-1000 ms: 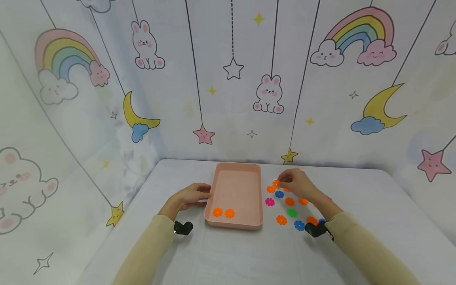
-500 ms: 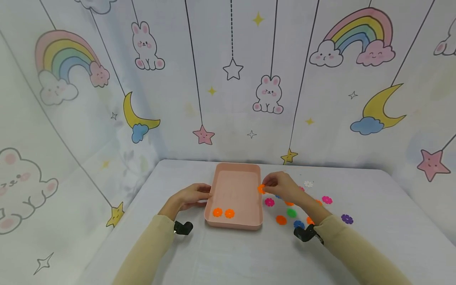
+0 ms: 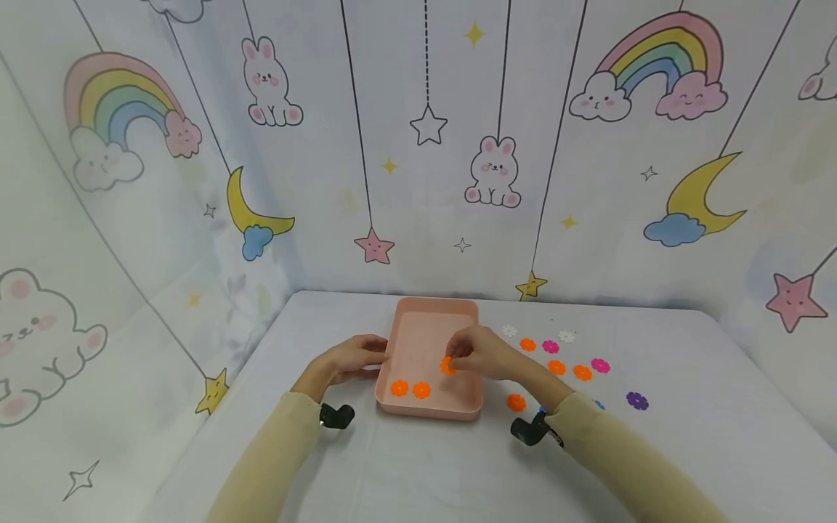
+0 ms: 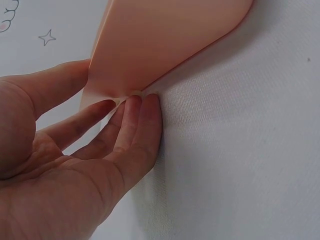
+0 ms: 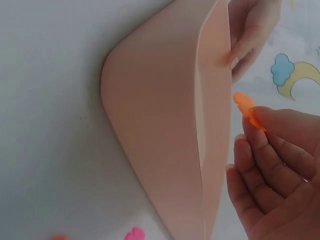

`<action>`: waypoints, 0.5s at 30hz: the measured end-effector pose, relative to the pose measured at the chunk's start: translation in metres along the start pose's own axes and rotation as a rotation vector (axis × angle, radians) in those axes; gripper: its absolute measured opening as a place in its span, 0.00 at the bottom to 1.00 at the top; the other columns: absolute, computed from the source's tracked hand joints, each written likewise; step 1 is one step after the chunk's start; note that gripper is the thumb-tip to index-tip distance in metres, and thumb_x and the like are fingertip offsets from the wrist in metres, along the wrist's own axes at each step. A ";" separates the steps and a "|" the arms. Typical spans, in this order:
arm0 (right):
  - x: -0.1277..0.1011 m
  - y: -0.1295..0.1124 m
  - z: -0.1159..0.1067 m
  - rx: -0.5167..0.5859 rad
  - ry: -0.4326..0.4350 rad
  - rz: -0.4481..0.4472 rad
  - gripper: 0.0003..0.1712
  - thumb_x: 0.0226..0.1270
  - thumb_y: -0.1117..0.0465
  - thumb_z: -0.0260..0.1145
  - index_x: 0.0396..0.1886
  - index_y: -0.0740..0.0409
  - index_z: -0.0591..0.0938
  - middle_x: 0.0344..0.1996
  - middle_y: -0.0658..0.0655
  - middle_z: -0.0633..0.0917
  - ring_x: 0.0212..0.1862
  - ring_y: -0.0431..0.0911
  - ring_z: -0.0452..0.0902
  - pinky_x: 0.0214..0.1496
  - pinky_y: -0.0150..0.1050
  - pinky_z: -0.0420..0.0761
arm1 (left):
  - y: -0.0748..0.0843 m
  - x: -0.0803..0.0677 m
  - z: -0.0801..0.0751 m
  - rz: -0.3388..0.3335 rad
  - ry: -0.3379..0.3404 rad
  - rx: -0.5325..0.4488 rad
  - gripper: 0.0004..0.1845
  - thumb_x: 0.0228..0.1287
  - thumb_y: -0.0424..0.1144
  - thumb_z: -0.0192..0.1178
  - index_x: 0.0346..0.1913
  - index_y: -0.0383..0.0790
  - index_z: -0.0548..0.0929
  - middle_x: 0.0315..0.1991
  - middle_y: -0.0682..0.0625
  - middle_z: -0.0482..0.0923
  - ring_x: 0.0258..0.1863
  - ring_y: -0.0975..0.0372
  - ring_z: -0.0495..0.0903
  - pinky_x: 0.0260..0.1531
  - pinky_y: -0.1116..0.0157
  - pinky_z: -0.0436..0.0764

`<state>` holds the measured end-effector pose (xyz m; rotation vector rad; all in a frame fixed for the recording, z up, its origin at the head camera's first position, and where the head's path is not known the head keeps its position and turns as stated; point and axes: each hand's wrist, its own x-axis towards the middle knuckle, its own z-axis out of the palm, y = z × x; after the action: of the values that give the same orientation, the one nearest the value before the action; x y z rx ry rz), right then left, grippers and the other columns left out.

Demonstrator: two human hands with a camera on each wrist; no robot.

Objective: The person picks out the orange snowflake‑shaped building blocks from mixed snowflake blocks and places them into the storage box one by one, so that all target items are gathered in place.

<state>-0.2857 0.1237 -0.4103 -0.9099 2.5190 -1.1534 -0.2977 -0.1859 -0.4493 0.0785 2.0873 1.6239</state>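
A pink tray [image 3: 434, 331] lies in the middle of the white table. My left hand [image 3: 378, 354] holds its left wall; in the left wrist view the thumb lies along the rim and the fingers [image 4: 135, 107] press the wall's base beside the tray [image 4: 165, 45]. My right hand [image 3: 453, 359] hovers over the tray's right half and pinches an orange flower piece [image 3: 447, 365] at its fingertips. The right wrist view shows that orange flower piece [image 5: 244, 107] held just past the tray's rim [image 5: 212, 100]. Two orange pieces [image 3: 399, 388] [image 3: 421, 390] lie in the tray's near end.
Several loose flower pieces lie on the table right of the tray: white [image 3: 509, 331], orange [image 3: 527, 344], pink [image 3: 599, 365], purple [image 3: 637, 400], another orange [image 3: 516, 402]. A cartoon-printed backdrop closes in the back and both sides.
My right hand has lifted an orange piece from the cluster and carried it left, over the tray's rim to above its inside. The left hand and tray have stayed put.
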 end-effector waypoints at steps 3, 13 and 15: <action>0.006 0.000 0.007 0.003 -0.028 -0.015 0.03 0.65 0.68 0.72 0.37 0.59 0.86 0.31 0.49 0.86 0.36 0.43 0.81 0.41 0.33 0.85 | 0.000 0.000 0.000 0.002 -0.005 -0.006 0.27 0.74 0.33 0.60 0.72 0.29 0.68 0.69 0.37 0.70 0.62 0.51 0.77 0.64 0.49 0.79; 0.019 0.000 0.022 -0.083 -0.104 0.066 0.04 0.65 0.69 0.71 0.36 0.57 0.86 0.31 0.48 0.84 0.37 0.44 0.79 0.43 0.34 0.84 | 0.001 -0.002 0.001 0.001 -0.002 -0.012 0.27 0.74 0.33 0.60 0.72 0.29 0.69 0.69 0.37 0.71 0.62 0.51 0.77 0.63 0.50 0.79; 0.021 0.002 0.023 -0.107 -0.123 0.058 0.04 0.64 0.70 0.71 0.35 0.58 0.86 0.30 0.48 0.84 0.36 0.43 0.78 0.42 0.34 0.84 | 0.000 -0.002 0.001 0.000 0.001 -0.006 0.27 0.74 0.33 0.60 0.72 0.29 0.68 0.69 0.37 0.70 0.62 0.51 0.77 0.63 0.50 0.79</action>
<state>-0.2926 0.0979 -0.4261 -0.8975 2.5100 -0.9238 -0.2961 -0.1855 -0.4485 0.0752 2.0831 1.6310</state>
